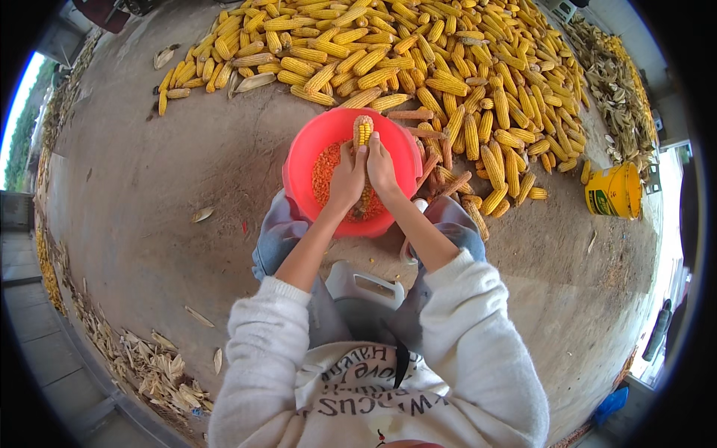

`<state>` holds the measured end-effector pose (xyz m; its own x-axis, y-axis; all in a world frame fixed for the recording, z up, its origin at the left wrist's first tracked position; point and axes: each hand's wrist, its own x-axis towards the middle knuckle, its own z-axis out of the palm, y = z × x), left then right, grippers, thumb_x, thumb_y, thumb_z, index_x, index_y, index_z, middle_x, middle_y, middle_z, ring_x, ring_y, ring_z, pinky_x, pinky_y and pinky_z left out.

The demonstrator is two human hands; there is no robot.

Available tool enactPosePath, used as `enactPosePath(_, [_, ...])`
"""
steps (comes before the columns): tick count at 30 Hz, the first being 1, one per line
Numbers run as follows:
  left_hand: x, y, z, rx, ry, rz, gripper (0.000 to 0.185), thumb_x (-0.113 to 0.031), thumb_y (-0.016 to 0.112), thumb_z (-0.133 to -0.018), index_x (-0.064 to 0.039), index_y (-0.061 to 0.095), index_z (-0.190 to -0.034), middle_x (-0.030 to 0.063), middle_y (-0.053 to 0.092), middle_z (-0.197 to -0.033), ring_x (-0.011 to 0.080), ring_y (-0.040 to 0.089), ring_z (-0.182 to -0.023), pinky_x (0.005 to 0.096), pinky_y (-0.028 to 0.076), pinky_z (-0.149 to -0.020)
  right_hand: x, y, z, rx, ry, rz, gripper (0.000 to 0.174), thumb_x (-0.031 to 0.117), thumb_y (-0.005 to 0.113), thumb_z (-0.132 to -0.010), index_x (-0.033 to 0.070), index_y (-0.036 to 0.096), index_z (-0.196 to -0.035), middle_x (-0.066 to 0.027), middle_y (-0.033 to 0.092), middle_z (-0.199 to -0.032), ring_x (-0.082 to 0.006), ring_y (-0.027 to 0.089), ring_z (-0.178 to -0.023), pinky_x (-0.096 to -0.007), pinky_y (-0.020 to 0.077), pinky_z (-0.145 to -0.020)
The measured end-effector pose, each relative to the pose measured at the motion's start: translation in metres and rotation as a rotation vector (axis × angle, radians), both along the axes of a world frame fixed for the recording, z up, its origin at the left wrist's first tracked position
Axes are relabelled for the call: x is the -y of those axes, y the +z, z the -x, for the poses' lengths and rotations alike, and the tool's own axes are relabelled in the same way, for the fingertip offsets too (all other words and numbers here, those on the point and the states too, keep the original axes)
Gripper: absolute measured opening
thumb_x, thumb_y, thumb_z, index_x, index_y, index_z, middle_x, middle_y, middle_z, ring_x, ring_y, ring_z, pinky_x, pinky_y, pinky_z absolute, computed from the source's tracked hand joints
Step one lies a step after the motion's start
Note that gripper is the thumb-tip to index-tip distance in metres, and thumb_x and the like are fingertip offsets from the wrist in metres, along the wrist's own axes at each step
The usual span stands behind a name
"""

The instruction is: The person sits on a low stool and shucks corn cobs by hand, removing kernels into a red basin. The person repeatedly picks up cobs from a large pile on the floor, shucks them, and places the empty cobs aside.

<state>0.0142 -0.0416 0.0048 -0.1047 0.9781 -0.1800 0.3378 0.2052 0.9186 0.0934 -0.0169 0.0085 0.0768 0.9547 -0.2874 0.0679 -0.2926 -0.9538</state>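
Observation:
Over a red plastic basin (302,151), my left hand (348,178) and my right hand (382,168) are together around a partly shelled corn cob (363,130). Its upper end sticks out past my fingers, with bare cob at the tip and a patch of yellow kernels below. The fingers hide its middle. Loose orange kernels (326,172) lie in the basin, which sits between my knees. Another piece of corn (365,204) shows between my wrists; whether it is part of the same cob, I cannot tell.
A large heap of yellow corn cobs (369,56) spreads beyond the basin. Stripped reddish cobs (428,168) lie at its right side. A yellow bucket (610,191) stands at the right. Dry husks (151,369) lie at the lower left. A grey plastic stool (358,285) is under me.

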Motion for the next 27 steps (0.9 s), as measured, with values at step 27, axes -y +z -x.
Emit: enactPosePath(27, [-0.006,-0.009,0.003,0.157,0.153,-0.070,0.054,-0.047,0.028,-0.091,-0.004,0.033,-0.124,0.0262,0.053,-0.108,0.0399,0.052,-0.100,0.0432,0.040,-0.082,0.005,-0.009,0.007,-0.165,0.137,-0.020,0.055,0.043,0.029,-0.093,-0.003,0.040,-0.121,-0.0201,0.047,-0.121,-0.0278,0.042,-0.117,-0.0333,0.0307,-0.097])
